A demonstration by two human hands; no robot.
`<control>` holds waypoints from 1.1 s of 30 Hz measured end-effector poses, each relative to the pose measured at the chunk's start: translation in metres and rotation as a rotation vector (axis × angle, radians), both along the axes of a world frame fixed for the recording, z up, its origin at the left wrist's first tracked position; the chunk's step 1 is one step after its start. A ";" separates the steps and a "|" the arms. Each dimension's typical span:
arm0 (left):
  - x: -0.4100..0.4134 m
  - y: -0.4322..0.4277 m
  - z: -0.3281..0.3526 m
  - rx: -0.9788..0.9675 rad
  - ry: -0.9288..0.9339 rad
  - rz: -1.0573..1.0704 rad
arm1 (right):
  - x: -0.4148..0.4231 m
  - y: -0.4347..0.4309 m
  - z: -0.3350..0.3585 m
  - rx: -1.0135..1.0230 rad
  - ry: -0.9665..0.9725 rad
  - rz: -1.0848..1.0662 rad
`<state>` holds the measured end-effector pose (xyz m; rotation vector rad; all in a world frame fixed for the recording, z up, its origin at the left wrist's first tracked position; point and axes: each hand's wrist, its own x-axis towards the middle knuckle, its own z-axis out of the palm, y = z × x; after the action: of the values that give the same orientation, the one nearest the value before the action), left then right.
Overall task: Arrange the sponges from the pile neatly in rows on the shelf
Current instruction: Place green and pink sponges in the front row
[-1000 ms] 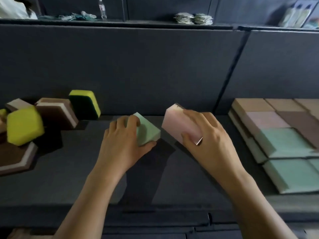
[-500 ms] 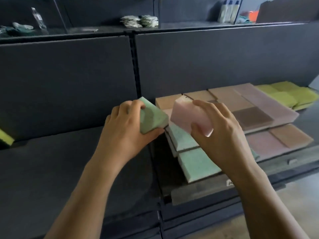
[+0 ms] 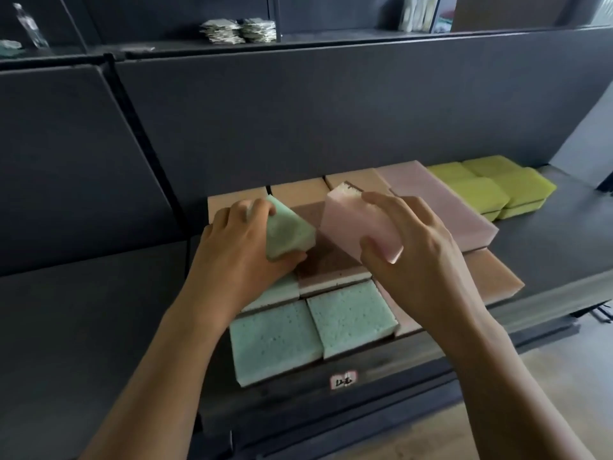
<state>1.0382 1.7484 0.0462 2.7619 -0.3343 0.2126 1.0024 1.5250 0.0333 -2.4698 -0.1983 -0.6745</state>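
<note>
Two hands (image 3: 238, 257) (image 3: 418, 270), one green sponge (image 3: 288, 231), one pink sponge (image 3: 355, 224).

Body in view: left hand (image 3: 238, 250) and right hand (image 3: 414, 260), both bare. Left forearm (image 3: 159, 376) and right forearm (image 3: 497, 376) bare right to the near frame edge. Slim wrists; tendon lines visible on right hand's back.

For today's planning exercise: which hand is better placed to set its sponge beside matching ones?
Probably left: left hand holds a green sponge above the green row; right hand holds a pink sponge over a brown sponge.
</note>
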 end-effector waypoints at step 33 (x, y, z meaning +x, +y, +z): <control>-0.035 -0.064 -0.025 -0.031 -0.311 -0.356 | -0.058 -0.024 -0.015 -0.260 -0.032 0.030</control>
<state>1.0033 1.6847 0.0209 2.5782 -0.8828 0.5486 0.9443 1.5010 0.0179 -2.6973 -0.3546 -0.7143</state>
